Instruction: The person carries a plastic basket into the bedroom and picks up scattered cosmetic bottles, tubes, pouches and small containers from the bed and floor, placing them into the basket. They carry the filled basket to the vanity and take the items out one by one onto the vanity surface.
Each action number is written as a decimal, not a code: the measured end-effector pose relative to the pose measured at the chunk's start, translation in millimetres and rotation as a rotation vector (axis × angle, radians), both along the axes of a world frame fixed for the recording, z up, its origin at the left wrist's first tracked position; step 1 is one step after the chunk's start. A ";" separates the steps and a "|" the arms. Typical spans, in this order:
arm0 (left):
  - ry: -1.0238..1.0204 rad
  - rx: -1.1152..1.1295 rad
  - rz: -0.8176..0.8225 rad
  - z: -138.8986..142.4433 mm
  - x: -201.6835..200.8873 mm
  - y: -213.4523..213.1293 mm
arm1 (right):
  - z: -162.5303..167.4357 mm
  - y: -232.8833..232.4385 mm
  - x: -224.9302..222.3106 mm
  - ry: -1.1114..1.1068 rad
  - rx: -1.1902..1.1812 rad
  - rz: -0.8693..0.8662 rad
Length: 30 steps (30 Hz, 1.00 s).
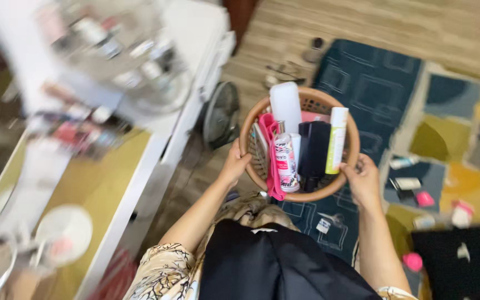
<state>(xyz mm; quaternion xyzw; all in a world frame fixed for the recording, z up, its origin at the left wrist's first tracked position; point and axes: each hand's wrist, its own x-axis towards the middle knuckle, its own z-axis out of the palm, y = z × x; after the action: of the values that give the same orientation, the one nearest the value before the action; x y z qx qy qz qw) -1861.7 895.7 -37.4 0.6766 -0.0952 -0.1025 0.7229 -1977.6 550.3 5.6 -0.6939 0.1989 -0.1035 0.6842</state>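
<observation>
I grip the round brown basket by its rim, my left hand clenched on its left edge and my right hand on its right edge. It hangs above the patterned rug, beside the white table, and carries a white bottle, a pink cloth and a pale green tube.

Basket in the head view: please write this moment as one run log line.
left hand: grips basket rim | right hand: grips opposite rim | round brown basket: held above patterned rug, holds bottles and tubes

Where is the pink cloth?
In the head view, the pink cloth hangs over the basket's left rim, beside the spray bottle and near the left hand.
</observation>
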 end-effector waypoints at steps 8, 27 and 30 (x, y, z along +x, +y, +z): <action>-0.013 -0.053 0.462 41.4 -80.0 124.8 | 49.0 111.3 58.4 -0.033 0.046 0.380; 0.001 -0.231 1.128 104.8 -260.8 264.8 | 121.4 354.3 112.3 -0.019 0.072 1.144; 0.048 -0.250 1.269 110.3 -273.7 246.5 | 135.8 364.0 122.1 -0.006 0.050 1.269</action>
<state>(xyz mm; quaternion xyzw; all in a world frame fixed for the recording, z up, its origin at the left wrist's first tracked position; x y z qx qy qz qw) -2135.4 1142.2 73.0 0.5097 0.3282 0.3418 0.7181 -1855.5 914.3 141.3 -0.6604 -0.2505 0.3250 0.6288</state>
